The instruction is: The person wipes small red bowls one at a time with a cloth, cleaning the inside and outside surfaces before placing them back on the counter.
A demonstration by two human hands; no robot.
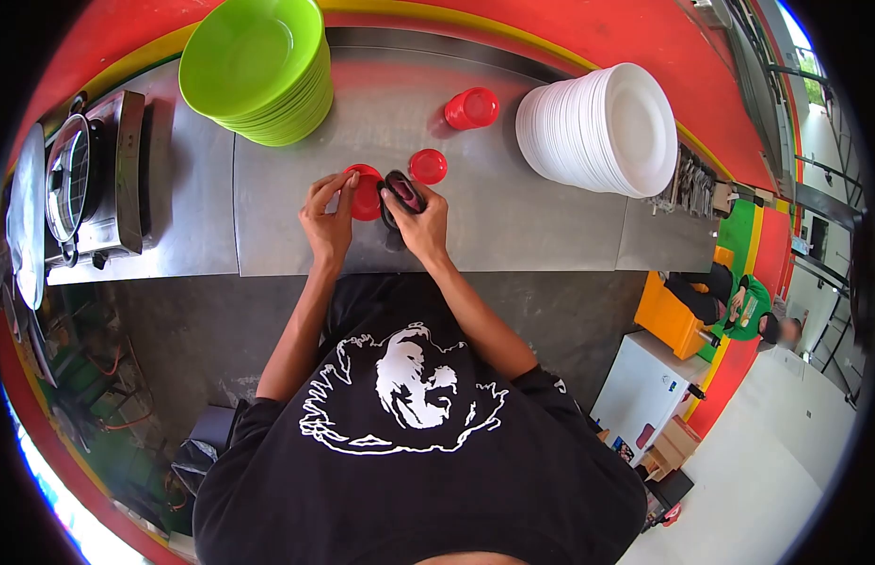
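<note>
Steel counter [513, 226] ran below red walls; the left hand [326, 218] curled its fingers around a red cup [366, 193]; the right hand [420, 218] gripped a dark scrubber [401, 194] just beside those fingertips; a red lid [428, 166] lay just beyond the scrubber; green bowls [258, 66] and white plates [597, 127] stood well apart.

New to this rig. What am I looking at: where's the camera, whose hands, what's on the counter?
There is one picture, from a fisheye camera on a person's head, looking down over their black shirt. No robot: both bare hands work at a steel counter. The left hand holds a small red cup. The right hand has its grip on a dark object; I cannot tell what it is. Nearby stand two more red cups, a stack of green bowls, a stack of white plates and a steamer at the left.
</note>
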